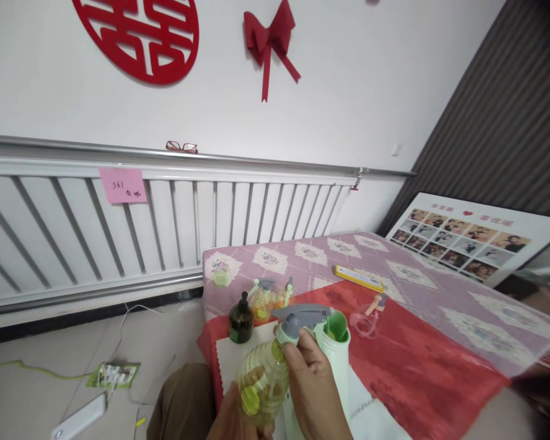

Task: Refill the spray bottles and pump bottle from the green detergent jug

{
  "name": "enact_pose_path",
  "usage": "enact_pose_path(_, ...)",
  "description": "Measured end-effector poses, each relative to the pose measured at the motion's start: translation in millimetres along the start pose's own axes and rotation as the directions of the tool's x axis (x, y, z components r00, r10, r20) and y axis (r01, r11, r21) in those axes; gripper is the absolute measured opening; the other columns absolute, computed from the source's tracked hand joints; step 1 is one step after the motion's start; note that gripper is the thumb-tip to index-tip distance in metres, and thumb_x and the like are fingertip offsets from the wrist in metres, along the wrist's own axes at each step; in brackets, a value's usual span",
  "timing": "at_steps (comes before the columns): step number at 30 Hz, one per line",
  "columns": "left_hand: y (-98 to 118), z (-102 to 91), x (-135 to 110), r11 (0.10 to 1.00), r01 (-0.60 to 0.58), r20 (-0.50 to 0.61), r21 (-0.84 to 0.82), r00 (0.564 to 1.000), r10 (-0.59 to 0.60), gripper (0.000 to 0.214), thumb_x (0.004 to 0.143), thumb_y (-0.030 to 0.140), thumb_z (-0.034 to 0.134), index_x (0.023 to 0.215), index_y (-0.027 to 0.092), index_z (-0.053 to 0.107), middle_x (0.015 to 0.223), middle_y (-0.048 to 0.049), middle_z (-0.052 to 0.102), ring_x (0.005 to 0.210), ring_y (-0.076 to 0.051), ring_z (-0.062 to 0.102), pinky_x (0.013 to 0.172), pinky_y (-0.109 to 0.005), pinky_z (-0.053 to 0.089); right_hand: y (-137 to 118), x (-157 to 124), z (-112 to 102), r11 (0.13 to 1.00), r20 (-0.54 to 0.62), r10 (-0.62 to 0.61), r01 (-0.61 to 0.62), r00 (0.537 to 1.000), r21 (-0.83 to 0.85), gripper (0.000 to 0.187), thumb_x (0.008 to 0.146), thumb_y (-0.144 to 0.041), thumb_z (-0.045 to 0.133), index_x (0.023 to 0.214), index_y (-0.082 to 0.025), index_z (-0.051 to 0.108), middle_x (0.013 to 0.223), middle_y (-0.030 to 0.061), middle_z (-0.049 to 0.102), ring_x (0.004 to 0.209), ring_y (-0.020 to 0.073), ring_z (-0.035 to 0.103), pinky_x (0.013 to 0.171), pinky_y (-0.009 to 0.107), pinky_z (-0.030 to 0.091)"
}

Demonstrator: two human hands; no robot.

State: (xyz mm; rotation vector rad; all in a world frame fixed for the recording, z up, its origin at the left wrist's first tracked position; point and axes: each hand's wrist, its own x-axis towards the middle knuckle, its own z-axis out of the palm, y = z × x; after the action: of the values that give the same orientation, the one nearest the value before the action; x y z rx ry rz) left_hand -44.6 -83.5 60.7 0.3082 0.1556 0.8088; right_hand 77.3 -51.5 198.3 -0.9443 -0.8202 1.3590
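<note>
The yellow spray bottle [260, 379] is held by both hands, just beside the green cup [340, 351]. Its bottom is cupped by the left hand [236, 420]. Its neck is gripped by the right hand [315, 394].

Bright, even indoor light, soft shadows.
Wide-angle bowing of the radiator [165, 226]; lower right corner blurred and dim.

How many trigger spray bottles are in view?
4: a yellow one in the left hand and right hand, two small ones beside the dark bottle, a pink one on the red cloth. Others may be hidden.
</note>
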Motion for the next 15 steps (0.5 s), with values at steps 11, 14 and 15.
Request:
enact_pose_path(11,2.0,20.5,-4.6,0.998,-0.014,-0.078,-0.062,0.997,0.009,0.048,0.073,0.062,0.066,0.094,0.019,0.073,0.078,-0.0026,0.072,0.069,-0.013,0.064,0.068,-0.022,0.043,8.9,-2.7,-5.1,0.999,0.067,0.02,-0.017,0.998,-0.05,0.033,0.063,-0.045,0.081,0.085,-0.024,0.067,0.069,-0.0038,0.063,0.068,0.0159,0.061,0.068,0.027,0.049)
enact_pose_path(14,1.7,16.2,-3.4,1.0,-0.007,-0.081,-0.026,0.997,0.004,0.049,0.07,0.063,0.068,0.091,0.019,0.072,0.073,-0.0026,0.07,0.065,-0.014,0.062,0.064,-0.024,0.043,7.6,-2.4,-4.6,0.998,0.082,0.029,-0.024,0.996,-0.062,0.033,0.064,-0.044,0.081,0.088,-0.025,0.067,0.071,-0.0039,0.064,0.07,0.0159,0.061,0.07,0.027,0.049)
enact_pose_path(15,1.5,14.3,-2.8,1.0,-0.024,-0.101,-0.007,0.995,0.023,0.046,0.07,0.061,0.069,0.091,0.02,0.071,0.073,-0.0027,0.069,0.065,-0.014,0.062,0.064,-0.024,0.043,6.0,-2.6,-3.9,0.998,0.097,0.03,-0.024,0.995,-0.061,0.033,0.065,-0.044,0.08,0.09,-0.026,0.067,0.072,-0.0037,0.065,0.071,0.016,0.062,0.071,0.027,0.049)
